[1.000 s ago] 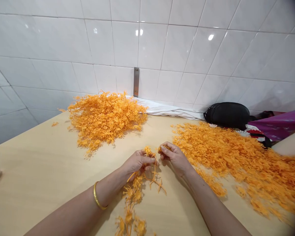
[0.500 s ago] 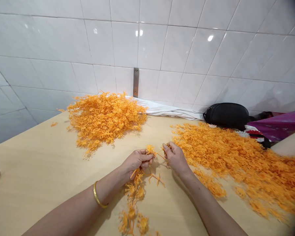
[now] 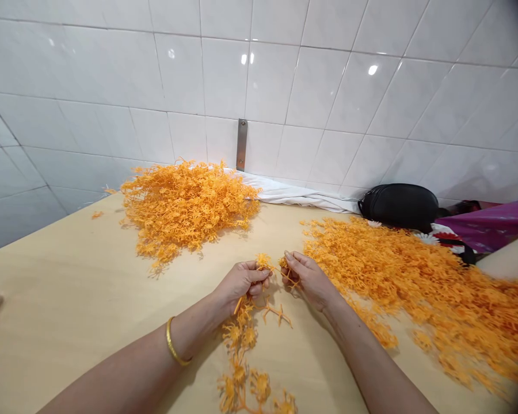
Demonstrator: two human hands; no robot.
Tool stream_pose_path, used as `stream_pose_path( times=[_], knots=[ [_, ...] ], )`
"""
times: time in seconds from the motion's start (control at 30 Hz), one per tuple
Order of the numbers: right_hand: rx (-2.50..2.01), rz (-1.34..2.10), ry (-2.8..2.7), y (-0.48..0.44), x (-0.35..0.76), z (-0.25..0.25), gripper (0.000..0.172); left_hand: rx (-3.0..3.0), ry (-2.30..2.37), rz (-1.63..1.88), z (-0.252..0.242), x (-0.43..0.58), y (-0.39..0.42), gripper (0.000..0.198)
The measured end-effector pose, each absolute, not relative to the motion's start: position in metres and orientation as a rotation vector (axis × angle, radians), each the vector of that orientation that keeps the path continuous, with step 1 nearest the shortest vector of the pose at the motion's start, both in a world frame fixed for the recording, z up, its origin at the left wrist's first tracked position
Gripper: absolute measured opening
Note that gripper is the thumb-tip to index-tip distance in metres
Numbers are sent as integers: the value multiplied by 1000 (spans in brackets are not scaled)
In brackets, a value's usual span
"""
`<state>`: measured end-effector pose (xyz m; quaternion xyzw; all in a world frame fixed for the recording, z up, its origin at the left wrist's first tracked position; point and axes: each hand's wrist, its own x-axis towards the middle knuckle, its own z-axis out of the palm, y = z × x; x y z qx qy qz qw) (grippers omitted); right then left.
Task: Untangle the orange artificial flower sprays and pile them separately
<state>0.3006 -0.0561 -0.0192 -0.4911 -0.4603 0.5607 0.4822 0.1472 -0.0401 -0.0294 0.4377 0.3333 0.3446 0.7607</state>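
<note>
My left hand (image 3: 242, 283) is closed on an orange plastic flower stem (image 3: 240, 371). One of its spiky heads shows above the thumb, and the rest hangs toward the front of the table. My right hand (image 3: 309, 280), a little to the right, pinches a small orange plastic flower piece (image 3: 284, 261) between thumb and fingertips. Thin orange stalks run in the gap between both hands. Below them, a bare branching stalk (image 3: 277, 314) sticks out to the right. What the curled fingers cover is partly hidden.
A tall pile of orange flower stems (image 3: 190, 207) stands at the back left. Loose orange flower heads (image 3: 392, 264) spread over the right side. Behind them lie a black case (image 3: 399, 205), a purple cloth (image 3: 492, 224) and a white cloth (image 3: 297, 195) along the tiled wall.
My right hand has turned slightly, and the piece in its fingertips now sits lower and nearer the palm. The left hand keeps its grip, while the hanging stem has swung slightly right.
</note>
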Motion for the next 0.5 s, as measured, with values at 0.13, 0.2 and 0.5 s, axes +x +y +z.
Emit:
stream_pose_path(
  times=[0.13,0.2,0.5],
  knots=[
    [-1143,1388,-1167,-58,299,-18,32,947,719,747,-30,147,-40,23],
    [-1135,1395,-1174,-57,299,-18,32,952,712,745,-31,147,-40,23],
    [-1169,1209,-1239,-54,294,-28,29,990,708,710,-33,147,-38,22]
  ],
)
